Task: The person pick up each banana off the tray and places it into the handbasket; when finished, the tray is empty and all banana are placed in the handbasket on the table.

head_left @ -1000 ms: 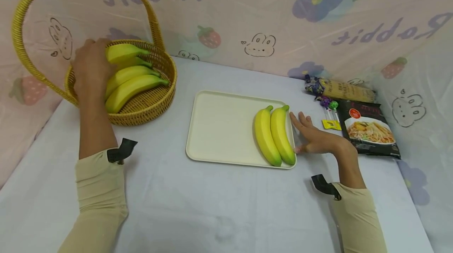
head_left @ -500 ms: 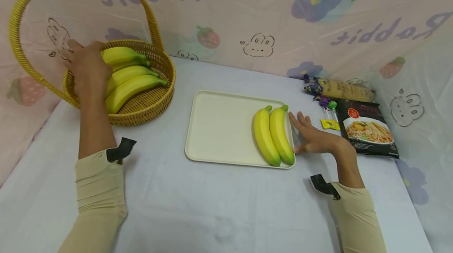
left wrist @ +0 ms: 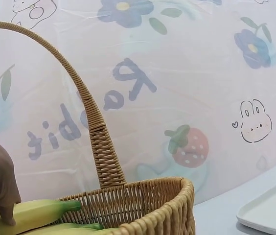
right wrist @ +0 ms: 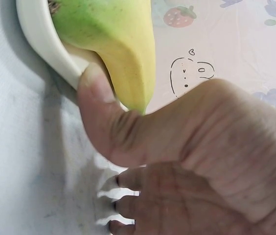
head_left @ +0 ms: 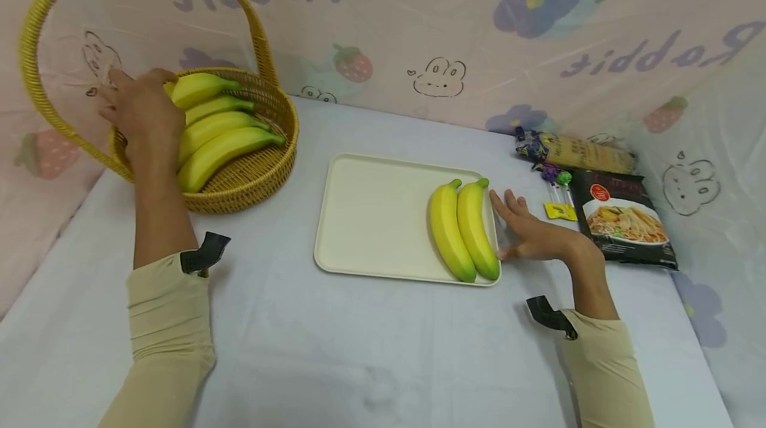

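My left hand (head_left: 146, 112) is over the left side of the yellow wicker basket (head_left: 239, 199), at the ends of several bananas (head_left: 224, 145) lying in it. Some of its fingers stick out to the left. In the left wrist view a bent fingertip (left wrist: 8, 215) presses on the top of the uppermost banana (left wrist: 40, 215); the hand's underside is hidden. Two bananas (head_left: 451, 232) lie side by side at the right end of a cream tray (head_left: 377, 215). With fingers spread, my right hand (head_left: 532, 232) rests beside the tray's right edge, its thumb (right wrist: 96, 85) touching the rim.
At the back right lie a long yellow snack packet (head_left: 589, 152), lollipops (head_left: 556, 179) with a small yellow label, and a black noodle packet (head_left: 625, 218). The basket's tall handle (head_left: 263, 42) arches over my left hand. A printed curtain (head_left: 389, 22) hangs behind the white table.
My left hand's fingers have spread out leftward. The uppermost banana has shifted slightly left, so the banana beside it shows more. My right hand, the tray and its bananas stay put.
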